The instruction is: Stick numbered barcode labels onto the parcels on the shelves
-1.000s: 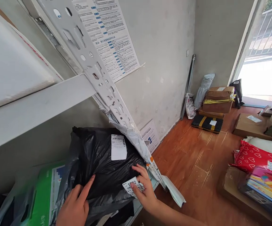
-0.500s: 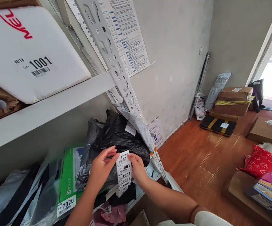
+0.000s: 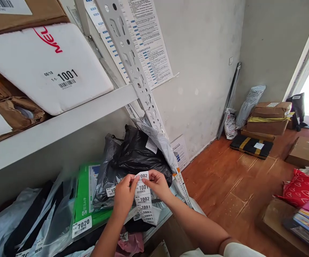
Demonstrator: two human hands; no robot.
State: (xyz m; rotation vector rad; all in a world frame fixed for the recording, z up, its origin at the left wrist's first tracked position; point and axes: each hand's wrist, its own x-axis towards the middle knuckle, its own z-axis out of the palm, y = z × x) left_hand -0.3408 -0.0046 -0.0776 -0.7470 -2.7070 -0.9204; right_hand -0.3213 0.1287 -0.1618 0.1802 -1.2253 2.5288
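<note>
Both my hands pinch the top of a white strip of numbered barcode labels [image 3: 143, 198] that hangs down in front of the lower shelf. My left hand [image 3: 124, 194] grips its left edge and my right hand [image 3: 157, 184] its right edge near the top label. Just behind the strip lies a black plastic parcel [image 3: 135, 157] with a small white label stuck on its front left. A green box [image 3: 86, 200] marked 7020 lies to its left.
A white shelf beam [image 3: 60, 123] carries a white foam box [image 3: 49, 67] marked 1001 and brown cartons. A perforated white upright [image 3: 133, 67] slants past a wall notice. Parcels lie on the wooden floor [image 3: 224, 185], with a red heart-print bag [image 3: 304, 187] at right.
My hands left the black parcel, where a small label now sits on its front, and came together on the label strip. The view has tilted up, showing the upper shelf.
</note>
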